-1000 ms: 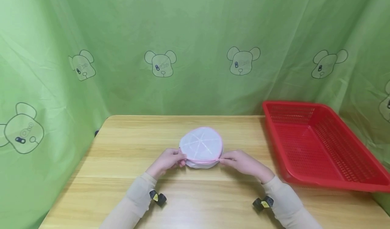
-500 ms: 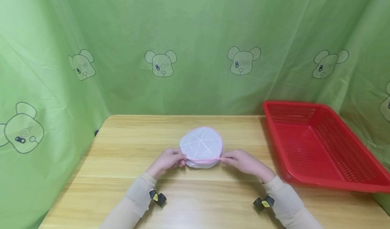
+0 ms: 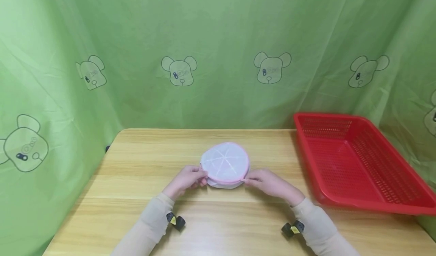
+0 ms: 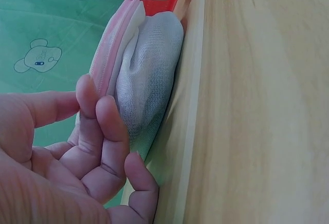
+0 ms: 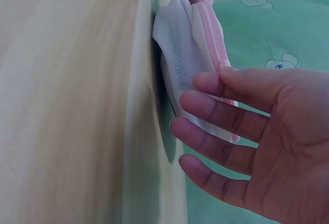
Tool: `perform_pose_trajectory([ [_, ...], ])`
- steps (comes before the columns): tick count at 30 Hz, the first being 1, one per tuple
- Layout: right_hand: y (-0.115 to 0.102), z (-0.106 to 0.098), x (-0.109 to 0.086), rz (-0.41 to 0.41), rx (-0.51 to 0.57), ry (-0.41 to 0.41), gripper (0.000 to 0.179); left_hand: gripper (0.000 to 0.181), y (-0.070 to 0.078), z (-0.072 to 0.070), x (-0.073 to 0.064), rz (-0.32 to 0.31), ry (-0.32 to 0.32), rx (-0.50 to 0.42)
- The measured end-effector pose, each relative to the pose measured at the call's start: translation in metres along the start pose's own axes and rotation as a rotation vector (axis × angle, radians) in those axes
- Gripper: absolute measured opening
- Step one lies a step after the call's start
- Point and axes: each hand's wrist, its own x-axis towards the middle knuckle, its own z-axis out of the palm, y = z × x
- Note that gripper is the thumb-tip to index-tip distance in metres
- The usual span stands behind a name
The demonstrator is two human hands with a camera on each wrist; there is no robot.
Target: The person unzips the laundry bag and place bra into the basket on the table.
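Note:
A round white mesh laundry bag [image 3: 225, 161] with a pink zipper [image 4: 110, 54] round its edge lies on the wooden table. Pale lines cross on its top like spokes. At the bag's near left edge, my left hand [image 3: 190, 178] pinches the zipper rim between thumb and index finger; its other fingers curl loosely below, as the left wrist view shows. My right hand [image 3: 269, 182] pinches the small zipper pull at the near right edge with thumb and index finger. Its remaining fingers spread beside the mesh side in the right wrist view. What the bag contains is hidden.
To the right, a large red plastic basket [image 3: 318, 172] with perforated walls stands on the table [image 3: 153, 146]. Green curtains [image 3: 225, 21] printed with bear heads hang behind and at both sides. Each forearm carries a small black wrist camera [image 3: 176, 221].
My right hand has shifted slightly left and toward me with the zipper pull, and the bag's near rim has dipped a little. The left hand has stayed almost still.

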Motion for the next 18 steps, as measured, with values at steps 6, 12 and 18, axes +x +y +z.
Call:
perform_pose_trajectory([
  [6, -0.0016, 0.0019, 0.0005, 0.005, 0.010, -0.025, 0.017, 0.026, -0.0005, 0.0007, 0.0012, -0.009, 0.001, 0.023],
  [12, -0.0059, 0.0037, 0.0007, -0.012, 0.018, -0.026, 0.017, 0.029, -0.0001, 0.0015, 0.0014, 0.003, -0.016, 0.020],
  [18, -0.0091, 0.0077, 0.0010, -0.021, 0.021, -0.023, 0.017, 0.030, 0.0001, 0.0022, 0.0000, 0.015, -0.036, 0.017],
])
